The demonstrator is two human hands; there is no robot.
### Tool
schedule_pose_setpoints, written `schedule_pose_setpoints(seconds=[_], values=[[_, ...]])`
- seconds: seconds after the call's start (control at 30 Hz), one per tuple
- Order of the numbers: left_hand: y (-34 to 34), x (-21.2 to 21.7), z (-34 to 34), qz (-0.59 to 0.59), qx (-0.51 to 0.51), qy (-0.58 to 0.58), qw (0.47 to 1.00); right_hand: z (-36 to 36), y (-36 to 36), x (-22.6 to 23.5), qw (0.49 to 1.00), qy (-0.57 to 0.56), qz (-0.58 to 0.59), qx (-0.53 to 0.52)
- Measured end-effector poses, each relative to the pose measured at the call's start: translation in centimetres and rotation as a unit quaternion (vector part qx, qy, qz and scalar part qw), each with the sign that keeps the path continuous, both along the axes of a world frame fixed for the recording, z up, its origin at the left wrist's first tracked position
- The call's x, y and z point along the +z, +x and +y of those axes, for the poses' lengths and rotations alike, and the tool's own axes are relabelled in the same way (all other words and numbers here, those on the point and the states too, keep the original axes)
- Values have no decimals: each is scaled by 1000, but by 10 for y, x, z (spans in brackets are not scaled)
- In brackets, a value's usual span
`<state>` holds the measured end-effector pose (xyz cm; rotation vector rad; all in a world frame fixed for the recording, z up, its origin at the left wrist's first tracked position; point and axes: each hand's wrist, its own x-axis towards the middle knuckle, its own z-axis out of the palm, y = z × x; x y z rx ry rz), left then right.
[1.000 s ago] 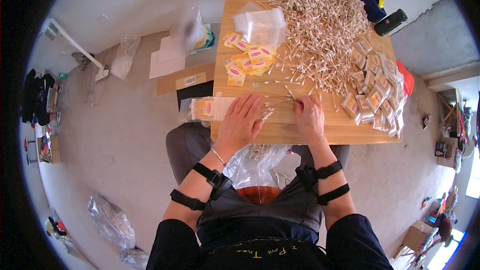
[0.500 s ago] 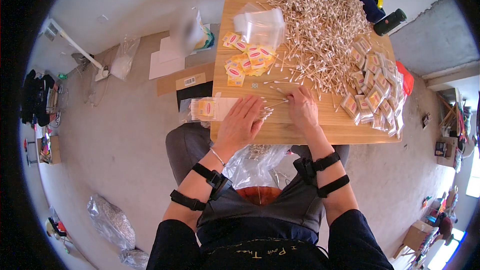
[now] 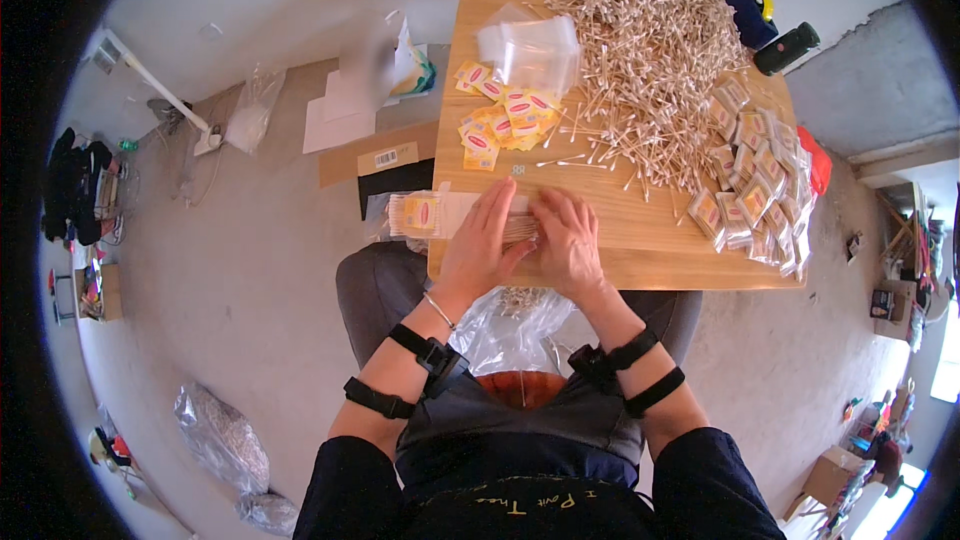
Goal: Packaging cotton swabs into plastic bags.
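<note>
A small bundle of cotton swabs (image 3: 521,227) lies near the table's front edge, between my two hands. My left hand (image 3: 480,242) grips it from the left, fingers stretched along the far side and thumb along the near side. At the bundle's right end, my right hand (image 3: 568,243) has its fingers bent down over the swab tips. A white strip (image 3: 458,212) runs out from under my left hand. Left of that sits a filled pack of swabs (image 3: 420,211) with a yellow label. The undersides of both hands are hidden.
A large heap of loose swabs (image 3: 655,50) covers the table's far part. Yellow label cards (image 3: 505,125) and clear plastic bags (image 3: 535,50) lie left of it. Finished packs (image 3: 755,180) pile up at the right edge. A dark cylinder (image 3: 787,48) stands at the far right.
My right hand has moved left, from beside the swab ends onto them. The swab ends that stuck out unevenly now sit between both hands. The view has shifted slightly.
</note>
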<state>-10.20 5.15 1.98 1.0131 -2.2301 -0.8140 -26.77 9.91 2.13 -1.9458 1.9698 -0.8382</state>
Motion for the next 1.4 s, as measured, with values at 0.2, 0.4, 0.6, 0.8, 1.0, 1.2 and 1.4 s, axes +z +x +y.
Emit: schedule_pose_setpoints(seconds=[0.2,0.4,0.6,0.8,1.0,1.2,1.4], values=[[9,-6,0,127,46,35,990,23,10,2,990,40,120,64],[8,-10,-2,296,93,125,942,14,24,-1,977,74,163,111],[10,-15,11,319,136,160,924,10,30,-3,975,83,182,94],[4,-11,21,329,149,165,918,14,34,-2,973,98,190,88],[4,-13,17,380,155,197,890,-2,36,-6,977,88,189,54],[3,-21,5,419,164,217,866,13,33,0,971,72,217,64],[0,-24,5,434,166,227,856,1,29,2,967,78,218,102]])
